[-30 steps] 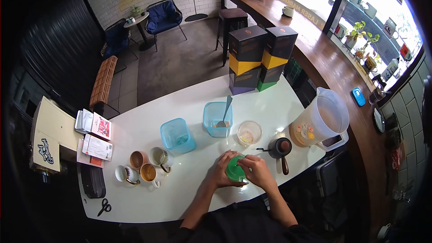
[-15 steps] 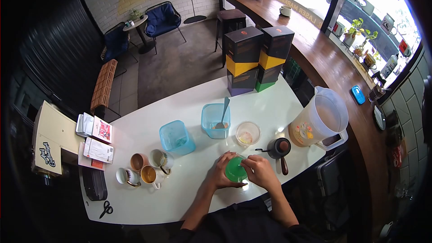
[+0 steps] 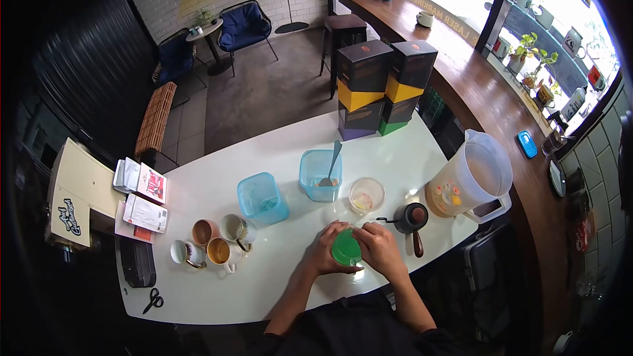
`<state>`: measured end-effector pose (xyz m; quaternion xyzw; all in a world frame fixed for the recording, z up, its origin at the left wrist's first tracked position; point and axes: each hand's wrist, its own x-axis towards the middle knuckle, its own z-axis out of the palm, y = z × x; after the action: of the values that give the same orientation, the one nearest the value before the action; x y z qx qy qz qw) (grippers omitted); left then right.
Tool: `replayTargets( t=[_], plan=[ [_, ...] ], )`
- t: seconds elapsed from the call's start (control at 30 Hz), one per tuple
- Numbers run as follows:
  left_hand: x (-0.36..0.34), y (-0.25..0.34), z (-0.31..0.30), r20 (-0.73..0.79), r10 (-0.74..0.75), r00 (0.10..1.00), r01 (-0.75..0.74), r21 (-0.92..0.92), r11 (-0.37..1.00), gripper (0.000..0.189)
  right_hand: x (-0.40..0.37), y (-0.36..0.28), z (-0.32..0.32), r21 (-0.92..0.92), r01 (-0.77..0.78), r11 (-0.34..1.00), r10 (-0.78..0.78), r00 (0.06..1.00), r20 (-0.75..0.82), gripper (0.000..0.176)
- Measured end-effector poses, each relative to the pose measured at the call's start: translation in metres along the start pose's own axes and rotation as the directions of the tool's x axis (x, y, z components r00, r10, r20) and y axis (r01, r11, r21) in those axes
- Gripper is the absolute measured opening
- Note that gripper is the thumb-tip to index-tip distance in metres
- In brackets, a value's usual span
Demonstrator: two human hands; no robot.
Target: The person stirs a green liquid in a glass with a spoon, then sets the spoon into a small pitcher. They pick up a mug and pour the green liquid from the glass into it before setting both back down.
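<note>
My left hand is wrapped around a round green cup near the front edge of the white table. The fingers of my right hand are closed at the cup's right rim; their tips are partly hidden. Just beyond stands a clear plastic cup with a little pale and reddish stuff at its bottom. Farther back are two blue plastic tubs, one empty-handled with bluish bits inside and one with a spoon leaning in it. A dark, brown-handled pot sits right of my hands.
A large translucent pitcher stands at the right. Several mugs cluster on the left, near scissors and a black case. Stacked black boxes occupy the far edge. A wooden counter runs along the window.
My right hand has come lower and closer against the green cup's rim, its fingers more bunched. My left hand keeps its hold. The view has shifted slightly.
</note>
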<state>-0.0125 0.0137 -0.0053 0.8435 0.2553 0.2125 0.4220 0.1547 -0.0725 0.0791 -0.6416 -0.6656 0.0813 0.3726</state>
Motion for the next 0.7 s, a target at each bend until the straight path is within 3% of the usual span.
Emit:
replayTargets(
  t=[0.1,0.27,0.5,0.57,0.7],
  plan=[
    [0.003,0.005,-0.005,0.021,-0.007,1.000,0.007,-0.023,1.000,0.109,-0.001,0.002,-0.008,0.004,-0.017,1.000,0.017,0.999,0.034,0.012],
    [0.003,0.003,-0.006,0.042,-0.005,0.999,0.004,0.012,1.000,0.112,-0.005,0.006,-0.008,0.124,-0.039,0.991,0.010,0.974,0.227,0.012],
    [0.001,-0.004,0.001,0.019,0.084,0.996,-0.085,0.108,0.991,0.113,0.001,-0.001,0.005,0.234,0.006,0.972,-0.036,0.992,0.121,0.017],
    [0.001,-0.002,0.001,0.011,0.053,0.999,-0.054,0.099,0.994,0.110,0.003,0.002,0.005,0.105,0.002,0.994,-0.011,0.996,0.090,0.015],
    [0.001,-0.003,0.001,-0.018,0.048,0.999,-0.048,0.014,0.999,0.110,0.003,0.004,-0.002,0.046,-0.036,0.998,0.033,0.998,0.060,0.011]
  ],
)
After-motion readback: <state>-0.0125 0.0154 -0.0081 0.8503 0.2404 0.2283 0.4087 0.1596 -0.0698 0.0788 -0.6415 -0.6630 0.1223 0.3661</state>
